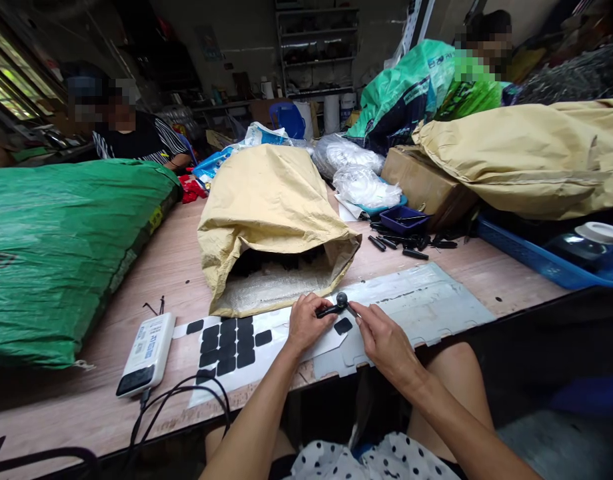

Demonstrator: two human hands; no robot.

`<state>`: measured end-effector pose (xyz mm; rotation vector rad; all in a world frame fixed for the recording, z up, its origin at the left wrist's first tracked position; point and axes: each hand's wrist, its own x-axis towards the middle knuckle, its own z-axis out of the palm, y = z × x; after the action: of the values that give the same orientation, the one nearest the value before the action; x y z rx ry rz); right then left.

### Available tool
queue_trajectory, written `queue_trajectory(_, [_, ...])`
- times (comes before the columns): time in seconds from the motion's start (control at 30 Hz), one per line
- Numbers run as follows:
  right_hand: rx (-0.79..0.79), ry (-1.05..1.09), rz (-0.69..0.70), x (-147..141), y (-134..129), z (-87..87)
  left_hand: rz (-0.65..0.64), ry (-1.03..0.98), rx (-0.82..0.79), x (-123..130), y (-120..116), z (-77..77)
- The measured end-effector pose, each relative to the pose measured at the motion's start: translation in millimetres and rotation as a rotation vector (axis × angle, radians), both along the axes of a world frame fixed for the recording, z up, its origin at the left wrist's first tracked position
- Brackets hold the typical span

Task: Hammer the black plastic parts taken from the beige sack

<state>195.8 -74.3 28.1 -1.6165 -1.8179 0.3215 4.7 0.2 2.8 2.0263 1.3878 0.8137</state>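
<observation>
My left hand (307, 325) is closed around a small black part with a round knob at its end (341, 299), held just above the white sheet. In my right hand (387, 339) the fingers pinch a thin, grey, stick-like tool (353, 309), its tip close to the knob; whether they touch I cannot tell. Below the hands lies one black rounded square (343, 326). To the left, several more black squares (227, 345) stick to a white backing sheet (264, 370). Right of my hands a grey flat board (431, 300) reaches the table edge.
A tan sack (271, 193) gapes toward me, dark contents inside. A power bank with cables (146, 353) and a green sack (71, 260) lie left. Loose black parts (415, 254), a purple tray (404, 219) and a blue tray (531, 257) are right. Two people sit opposite.
</observation>
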Motion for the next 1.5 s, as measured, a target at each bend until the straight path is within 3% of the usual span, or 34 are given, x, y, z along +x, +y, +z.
queue_trajectory(0.23, [0.025,0.006,0.045,-11.0,-2.9,8.7,-0.006,0.014,0.006,-0.4,-0.3,2.0])
queue_trajectory(0.43, [-0.007,-0.018,0.047,-10.8,-2.7,4.6,-0.001,0.021,-0.003,-0.3,-1.1,4.7])
queue_trajectory(0.63, [0.011,-0.197,-0.211,34.5,14.5,2.6,0.002,0.038,-0.015,1.6,-1.8,8.0])
queue_trajectory(0.8, [-0.044,-0.464,-0.345,61.6,42.0,-13.6,0.003,0.054,-0.012,1.4,-1.4,7.0])
queue_trajectory(0.97, [-0.044,-0.525,-0.389,53.2,63.2,-25.6,0.0,0.061,-0.002,1.2,-2.5,8.0])
queue_trajectory(1.23, [-0.071,-0.584,-0.426,39.0,67.7,-21.6,-0.057,-0.039,-0.031,-4.8,0.4,7.1])
queue_trajectory(1.37, [-0.083,-0.597,-0.429,39.4,69.0,-21.3,-0.089,-0.287,-0.164,-6.6,-28.1,30.2])
queue_trajectory(1.43, [-0.081,-0.596,-0.428,39.4,69.1,-21.8,-0.183,-0.385,-0.328,-5.2,-56.7,44.4])
queue_trajectory(1.5, [-0.079,-0.594,-0.429,39.2,68.8,-22.3,-0.322,-0.435,-0.563,-1.6,-89.2,48.2])
